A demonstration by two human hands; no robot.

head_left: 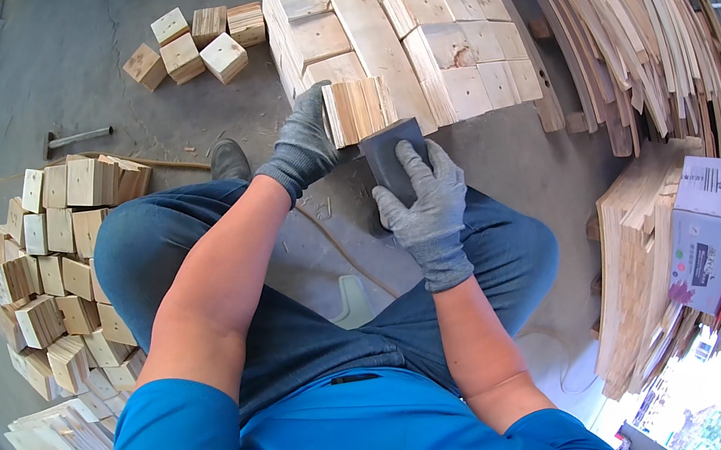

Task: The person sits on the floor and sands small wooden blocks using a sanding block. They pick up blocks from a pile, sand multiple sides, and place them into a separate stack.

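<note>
My left hand (305,141), in a grey knit glove, grips a small plywood block (360,110) by its left side, the striped layered edge facing up. My right hand (427,204), gloved alike, is closed around a dark grey sanding block (387,152). The sanding block is tilted and sits at the plywood block's lower right corner; whether the two touch I cannot tell. Just beyond them rises a large stack of pale wooden blocks (391,39). The fingertips of the left hand are partly hidden behind the plywood block.
Several loose blocks (181,57) lie on the floor at the far left. A heap of blocks (62,265) is beside my left knee, with a hammer (79,137) beyond it. Long wood strips (602,13) and a cardboard box (704,234) are on the right. A hose (340,243) crosses the floor.
</note>
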